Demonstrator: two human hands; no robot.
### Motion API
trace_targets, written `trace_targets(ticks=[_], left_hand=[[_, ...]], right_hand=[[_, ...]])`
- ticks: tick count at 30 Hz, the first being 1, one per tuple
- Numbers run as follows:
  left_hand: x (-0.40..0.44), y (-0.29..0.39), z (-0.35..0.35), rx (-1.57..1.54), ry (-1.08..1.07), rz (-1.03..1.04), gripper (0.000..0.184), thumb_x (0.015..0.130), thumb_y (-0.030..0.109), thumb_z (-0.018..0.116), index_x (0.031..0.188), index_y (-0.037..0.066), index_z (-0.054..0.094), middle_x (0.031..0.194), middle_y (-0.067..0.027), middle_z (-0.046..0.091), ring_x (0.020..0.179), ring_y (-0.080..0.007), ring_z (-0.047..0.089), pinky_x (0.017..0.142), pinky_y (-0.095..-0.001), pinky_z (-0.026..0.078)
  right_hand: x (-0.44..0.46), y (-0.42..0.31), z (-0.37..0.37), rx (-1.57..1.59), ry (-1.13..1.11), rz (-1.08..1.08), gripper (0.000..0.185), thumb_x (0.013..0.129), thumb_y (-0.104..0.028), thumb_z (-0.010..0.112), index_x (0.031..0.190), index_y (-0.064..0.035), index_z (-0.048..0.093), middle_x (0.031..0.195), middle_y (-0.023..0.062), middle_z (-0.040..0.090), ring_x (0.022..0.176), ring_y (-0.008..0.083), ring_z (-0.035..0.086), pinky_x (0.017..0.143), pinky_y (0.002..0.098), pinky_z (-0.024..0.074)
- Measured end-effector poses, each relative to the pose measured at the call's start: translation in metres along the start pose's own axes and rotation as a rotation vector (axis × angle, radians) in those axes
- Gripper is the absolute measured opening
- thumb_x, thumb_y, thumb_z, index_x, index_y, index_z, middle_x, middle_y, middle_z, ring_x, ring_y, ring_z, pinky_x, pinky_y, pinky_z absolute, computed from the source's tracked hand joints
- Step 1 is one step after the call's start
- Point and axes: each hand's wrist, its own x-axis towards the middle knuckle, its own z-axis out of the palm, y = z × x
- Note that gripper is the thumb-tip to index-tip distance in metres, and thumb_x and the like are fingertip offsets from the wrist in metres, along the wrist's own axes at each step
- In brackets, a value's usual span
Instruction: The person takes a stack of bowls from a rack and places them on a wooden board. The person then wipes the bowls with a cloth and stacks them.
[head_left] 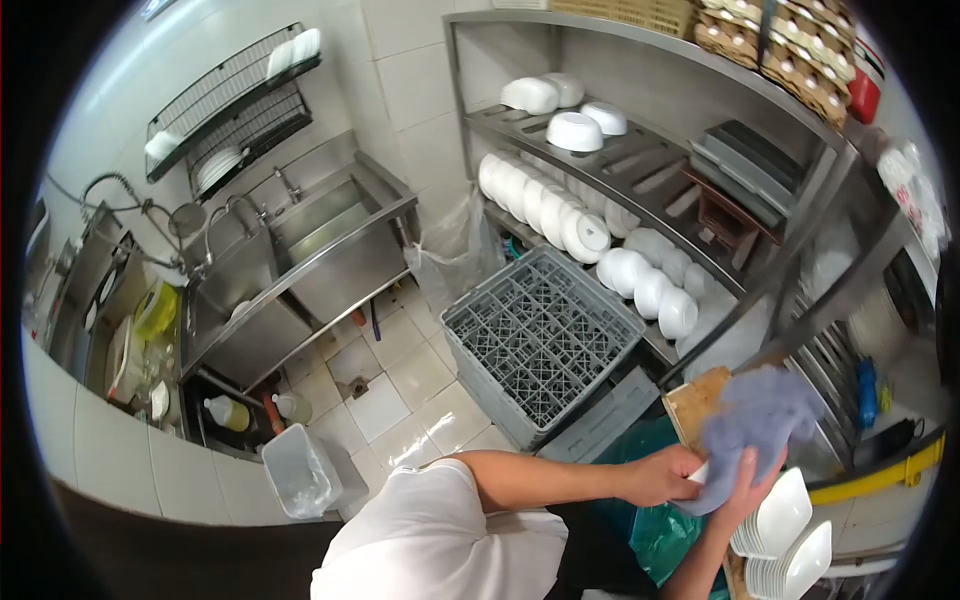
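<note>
A bluish-grey cloth [755, 425], blurred at its top, is bunched between my two hands at the lower right. My left hand [665, 475] has its fingers closed on a small white piece of dish at the cloth's lower left edge; most of that dish is hidden. On the cloth's right side my right hand [745, 490] presses the fabric with its fingers wrapped round it. Just below and right of my hands stand two stacks of white square dishes, one [785, 515] behind the other [805, 565]. A wooden board [697, 400] lies behind the cloth.
Grey dish racks [545, 340] are stacked ahead of me. Beyond them a metal shelf [640, 180] holds white bowls and plates. A double sink [325, 220] is at the left, with a plastic bin [300, 470] on the floor. A yellow bar [880, 475] runs at the right.
</note>
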Motion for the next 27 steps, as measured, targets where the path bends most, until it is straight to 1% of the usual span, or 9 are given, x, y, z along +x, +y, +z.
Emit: trace_targets(ticks=[1, 7, 11, 12, 14, 18, 19, 24, 27], left_hand=[[0.000, 0.013, -0.007, -0.081, -0.175, -0.183, 0.022, 0.089, 0.016, 0.064, 0.099, -0.003, 0.064, 0.082, 0.0004, 0.064, 0.080, -0.0052, 0.053, 0.072, -0.0270, 0.047], [-0.006, 0.032, -0.010, -0.211, -0.129, -0.134, 0.026, 0.092, 0.014, 0.061, 0.112, -0.002, 0.064, 0.101, 0.0004, 0.065, 0.092, -0.0063, 0.056, 0.081, -0.0240, 0.045], [0.008, 0.024, -0.010, -0.091, -0.126, -0.321, 0.023, 0.091, 0.010, 0.062, 0.110, -0.003, 0.066, 0.100, -0.0017, 0.067, 0.090, -0.0078, 0.059, 0.079, -0.0249, 0.048], [0.017, 0.023, -0.004, -0.052, -0.119, -0.236, 0.022, 0.091, 0.011, 0.062, 0.108, -0.003, 0.066, 0.097, -0.0003, 0.066, 0.086, -0.0069, 0.057, 0.075, -0.0238, 0.047], [0.034, 0.029, 0.012, 0.001, -0.176, -0.159, 0.020, 0.091, 0.012, 0.062, 0.105, -0.003, 0.067, 0.090, 0.0027, 0.064, 0.079, -0.0051, 0.054, 0.068, -0.0223, 0.045], [0.084, 0.036, 0.049, 0.389, -0.517, -0.037, 0.023, 0.094, 0.018, 0.058, 0.098, -0.002, 0.066, 0.076, 0.0017, 0.059, 0.071, -0.0053, 0.050, 0.062, -0.0232, 0.043], [0.093, 0.043, 0.063, 0.561, -0.615, 0.051, 0.033, 0.093, 0.025, 0.056, 0.112, -0.001, 0.062, 0.083, -0.0145, 0.064, 0.073, -0.0299, 0.062, 0.068, -0.0346, 0.048], [0.139, -0.037, 0.115, 0.858, -0.784, 0.527, 0.027, 0.093, 0.022, 0.052, 0.106, 0.002, 0.063, 0.101, -0.0151, 0.066, 0.090, -0.0336, 0.063, 0.079, -0.0410, 0.050], [0.145, -0.048, 0.133, 1.138, -0.959, 0.478, 0.021, 0.092, 0.020, 0.051, 0.096, 0.002, 0.062, 0.097, -0.0131, 0.063, 0.089, -0.0326, 0.062, 0.078, -0.0433, 0.051]], right_hand=[[0.018, 0.039, -0.017, -0.050, -0.059, 0.005, 0.052, 0.093, -0.027, 0.056, 0.132, 0.0051, 0.043, 0.127, 0.0186, 0.050, 0.114, 0.0295, 0.050, 0.100, 0.0388, 0.0385], [0.007, 0.070, -0.009, 0.515, -0.032, 0.296, 0.045, 0.095, -0.023, 0.052, 0.133, 0.0010, 0.045, 0.127, 0.0134, 0.051, 0.114, 0.0247, 0.050, 0.100, 0.0355, 0.0403], [-0.066, 0.067, -0.011, 0.269, -0.280, 0.234, 0.041, 0.097, -0.021, 0.050, 0.133, -0.0017, 0.046, 0.128, 0.0099, 0.051, 0.114, 0.0215, 0.051, 0.100, 0.0333, 0.0414], [-0.087, 0.067, -0.015, 0.194, -0.322, 0.261, 0.040, 0.097, -0.021, 0.049, 0.133, -0.0024, 0.046, 0.128, 0.0090, 0.051, 0.115, 0.0207, 0.051, 0.100, 0.0328, 0.0417], [-0.131, 0.088, -0.034, 0.204, -0.195, 0.743, 0.036, 0.093, -0.018, 0.050, 0.123, 0.0011, 0.052, 0.109, 0.0086, 0.061, 0.099, 0.0182, 0.059, 0.086, 0.0312, 0.0496], [-0.146, 0.049, -0.064, 0.306, -0.159, 0.750, 0.035, 0.091, -0.023, 0.054, 0.117, 0.0003, 0.058, 0.107, 0.0053, 0.063, 0.093, 0.0130, 0.058, 0.081, 0.0291, 0.0492], [-0.151, 0.045, -0.072, 0.305, -0.155, 0.741, 0.035, 0.091, -0.024, 0.054, 0.117, -0.0001, 0.058, 0.106, 0.0048, 0.063, 0.093, 0.0126, 0.058, 0.080, 0.0290, 0.0490], [-0.166, 0.029, -0.093, 0.225, -0.018, 0.693, 0.034, 0.092, -0.024, 0.054, 0.117, -0.0010, 0.058, 0.104, 0.0034, 0.063, 0.093, 0.0118, 0.058, 0.080, 0.0288, 0.0483], [-0.192, 0.034, -0.098, 0.284, 0.065, 0.648, 0.034, 0.092, -0.024, 0.054, 0.118, -0.0011, 0.058, 0.105, 0.0035, 0.063, 0.094, 0.0122, 0.058, 0.082, 0.0289, 0.0479]])
